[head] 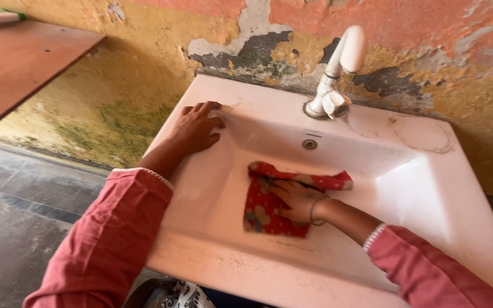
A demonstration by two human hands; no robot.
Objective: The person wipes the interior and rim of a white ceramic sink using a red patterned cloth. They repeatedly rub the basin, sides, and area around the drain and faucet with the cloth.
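Nearest the camera, two pink sleeves (109, 239) reach up from 6 o'clock over the front rim of a white washbasin (241, 268). The right hand (295, 199) lies palm down inside the bowl, at about 5 o'clock from the drain overflow hole (310, 144), its fingers laid flat and close together on a red patterned cloth (266, 208). It presses the cloth against the basin floor rather than pinching it; a thin bangle (313, 212) circles the wrist. The cloth is crumpled, with one folded edge stretching toward 3 o'clock of the hand.

Farther back, the left hand (197, 128) rests on the basin's left rim at 10 o'clock from the cloth, fingers slightly spread and curled over the edge, holding nothing.

Beyond, a white tap (338, 71) stands on the back ledge at 12 o'clock. Behind it rises a peeling orange and yellow wall (417, 34). At far 10 o'clock a brown wooden shelf (18, 68) juts out above a grey floor (24, 205).
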